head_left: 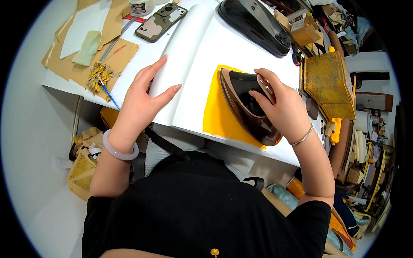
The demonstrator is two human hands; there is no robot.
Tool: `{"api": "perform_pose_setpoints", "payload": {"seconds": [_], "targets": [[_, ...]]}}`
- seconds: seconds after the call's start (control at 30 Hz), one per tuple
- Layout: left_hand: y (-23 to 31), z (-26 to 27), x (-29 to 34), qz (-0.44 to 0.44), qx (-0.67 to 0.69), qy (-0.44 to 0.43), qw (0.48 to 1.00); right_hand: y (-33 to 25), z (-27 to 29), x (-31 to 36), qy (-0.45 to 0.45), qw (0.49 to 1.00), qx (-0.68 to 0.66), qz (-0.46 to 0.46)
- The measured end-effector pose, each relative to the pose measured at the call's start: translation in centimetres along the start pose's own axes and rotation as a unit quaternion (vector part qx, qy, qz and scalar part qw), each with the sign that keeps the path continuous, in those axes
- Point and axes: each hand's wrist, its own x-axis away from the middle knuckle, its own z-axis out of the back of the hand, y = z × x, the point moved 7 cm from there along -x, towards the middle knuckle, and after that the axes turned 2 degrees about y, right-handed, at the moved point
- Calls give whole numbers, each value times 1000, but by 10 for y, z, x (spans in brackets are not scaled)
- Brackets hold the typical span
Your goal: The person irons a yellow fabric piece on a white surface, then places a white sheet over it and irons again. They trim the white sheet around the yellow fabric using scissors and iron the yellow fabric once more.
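Observation:
My right hand (279, 103) is wrapped round the handle of a dark brown and black clothes iron (241, 99). The iron lies on a piece of yellow fabric (214, 116) near the table's front edge, hiding much of it. My left hand (150, 90) rests against a white roll (183, 56), which looks like paper, its thumb and fingers spread apart. From the roll a white sheet (189, 109) extends to the right, under the yellow fabric.
A black iron stand (254, 26) sits at the back. Farther left are a phone (161, 20), a metal ruler (112, 43), brown paper (124, 49), patterned scraps (100, 77) and a blue brush (109, 93). A patterned gold box (327, 86) stands right; shelves (370, 163) lie beyond.

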Motion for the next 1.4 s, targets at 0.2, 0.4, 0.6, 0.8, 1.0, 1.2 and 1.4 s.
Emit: {"api": "perform_pose_setpoints", "payload": {"seconds": [0.2,0.4,0.6,0.8,1.0,1.2,1.4], "targets": [[-1,-1,1,13,24,4,1000,-3,0,-3,13,1000,0,11],[-3,-2,1,28,24,7,999,-2,-1,-5,22,1000,0,22],[-11,-3,0,29,37,9,999,3,-3,-3,42,998,12,33],[-13,-6,-3,18,120,13,993,12,-8,3,34,999,29,19],[-17,-5,-5,13,64,28,997,16,-8,18,41,998,34,18],[-16,-6,-5,8,79,22,997,14,-6,29,35,996,28,76],[-17,-6,-4,11,71,27,997,7,-9,32,-6,992,30,124]]}}
